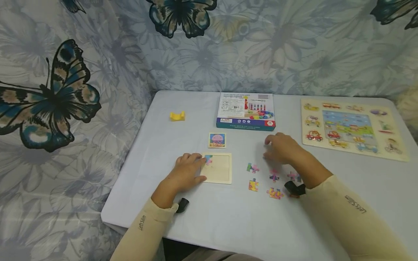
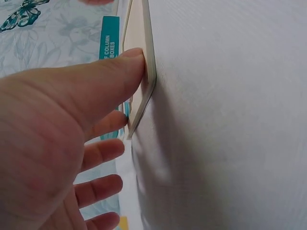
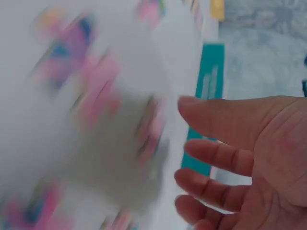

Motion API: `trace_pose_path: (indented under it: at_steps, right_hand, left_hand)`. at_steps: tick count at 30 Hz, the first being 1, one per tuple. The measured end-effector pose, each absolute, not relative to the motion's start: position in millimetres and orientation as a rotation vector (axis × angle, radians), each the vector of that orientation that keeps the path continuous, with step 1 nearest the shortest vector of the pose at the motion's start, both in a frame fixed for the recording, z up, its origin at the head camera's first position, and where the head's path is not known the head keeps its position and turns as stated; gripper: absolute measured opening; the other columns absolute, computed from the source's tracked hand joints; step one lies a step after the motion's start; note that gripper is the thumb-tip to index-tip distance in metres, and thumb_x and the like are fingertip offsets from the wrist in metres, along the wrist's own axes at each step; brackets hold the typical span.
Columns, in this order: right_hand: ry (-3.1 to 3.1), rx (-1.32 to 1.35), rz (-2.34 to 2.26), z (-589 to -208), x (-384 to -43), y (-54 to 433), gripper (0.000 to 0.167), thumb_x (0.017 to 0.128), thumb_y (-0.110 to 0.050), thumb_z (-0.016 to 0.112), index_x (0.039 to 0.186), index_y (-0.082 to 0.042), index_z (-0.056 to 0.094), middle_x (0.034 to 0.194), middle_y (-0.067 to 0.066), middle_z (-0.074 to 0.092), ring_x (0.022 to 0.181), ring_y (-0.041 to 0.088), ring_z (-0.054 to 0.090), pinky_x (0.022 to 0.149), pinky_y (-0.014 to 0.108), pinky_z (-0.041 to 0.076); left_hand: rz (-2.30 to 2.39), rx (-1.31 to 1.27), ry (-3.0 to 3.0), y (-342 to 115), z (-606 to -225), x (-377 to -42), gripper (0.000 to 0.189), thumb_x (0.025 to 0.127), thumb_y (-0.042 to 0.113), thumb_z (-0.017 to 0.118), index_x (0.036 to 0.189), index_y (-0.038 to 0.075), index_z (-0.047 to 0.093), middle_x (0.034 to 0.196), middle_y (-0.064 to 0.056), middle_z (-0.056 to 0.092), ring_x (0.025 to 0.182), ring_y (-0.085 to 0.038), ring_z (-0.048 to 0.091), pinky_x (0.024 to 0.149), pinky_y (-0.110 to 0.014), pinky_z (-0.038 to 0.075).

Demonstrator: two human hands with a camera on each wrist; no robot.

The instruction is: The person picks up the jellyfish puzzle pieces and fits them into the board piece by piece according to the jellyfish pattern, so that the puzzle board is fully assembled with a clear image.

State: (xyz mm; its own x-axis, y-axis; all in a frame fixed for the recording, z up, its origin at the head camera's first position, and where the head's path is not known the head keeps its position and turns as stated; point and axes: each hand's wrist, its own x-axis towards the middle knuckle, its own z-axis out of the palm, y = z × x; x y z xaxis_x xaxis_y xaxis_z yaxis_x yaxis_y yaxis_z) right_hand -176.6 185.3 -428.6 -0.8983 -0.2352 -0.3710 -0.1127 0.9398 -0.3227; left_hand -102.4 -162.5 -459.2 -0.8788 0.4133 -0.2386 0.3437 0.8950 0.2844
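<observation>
the left hand (image 1: pixel 184 172) rests on the left edge of the small wooden puzzle tray (image 1: pixel 219 170), thumb pressing its side, fingers loose. the right hand (image 1: pixel 281 148) hangs empty and loose just above the puzzle pieces (image 1: pixel 273 175), right of the tray.

The left hand (image 2: pixel 48 143) fills the lower left of the left wrist view. Its thumb (image 2: pixel 110 72) presses against the edge of a thin wooden puzzle tray (image 2: pixel 139 38), which lies flat on the white table (image 2: pixel 230 120). The other fingers (image 2: pixel 100 153) extend relaxed below. A teal box (image 2: pixel 110 43) with white lettering stands beyond the tray.
</observation>
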Motion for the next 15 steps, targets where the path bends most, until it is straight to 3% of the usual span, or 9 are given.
trace_pose_path:
  at_steps: [9,15]
  right_hand:
    - [2.702,-0.314,-0.485,-444,-162,213,0.035,0.090,-0.023,0.079,0.113,-0.001,0.067,0.113,0.021,0.062,0.099,0.035,0.058,0.092,0.055,0.053]
    - [2.613,-0.240,-0.765,-439,-166,198,0.016,0.094,-0.020,0.073,0.101,-0.008,0.067,0.091,0.009,0.063,0.087,0.026,0.057,0.074,0.035,0.054]
  left_hand:
    - [0.398,0.660,2.757,-165,-460,-102,0.063,0.096,0.037,0.072,0.153,0.023,0.049,0.161,-0.002,0.040,0.140,-0.030,0.040,0.115,-0.053,0.031]
    - [0.383,0.709,2.734,-163,-460,-102,0.062,0.098,0.037,0.069,0.155,0.023,0.047,0.160,-0.002,0.043,0.140,-0.028,0.042,0.115,-0.053,0.032]
